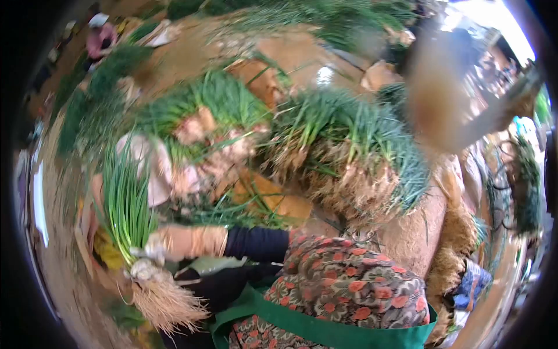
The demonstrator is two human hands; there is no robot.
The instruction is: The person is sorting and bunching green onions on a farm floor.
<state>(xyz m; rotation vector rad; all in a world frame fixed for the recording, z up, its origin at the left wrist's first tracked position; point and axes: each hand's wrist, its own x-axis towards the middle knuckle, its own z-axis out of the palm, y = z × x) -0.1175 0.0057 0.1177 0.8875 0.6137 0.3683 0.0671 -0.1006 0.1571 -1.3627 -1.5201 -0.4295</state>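
My right hand (156,246) reaches across to the left, its forearm muddy below a dark cuff. It is closed around a bunch of green onions (129,209). The long green leaves point upward, and the pale bulbs sit just below my fingers. A thick tuft of tan roots (165,305) hangs down to the lower right. My left hand does not show. Nearby, beyond my forearm, loose green onion leaves (224,215) lie on the ground.
Large heaps of green onions (343,139) with roots lie ahead, beside another pile (215,104). A brown cardboard piece (276,200) lies between them and my arm. Another person (100,38) sits at the far upper left. Something blurred (436,99) is close to the camera.
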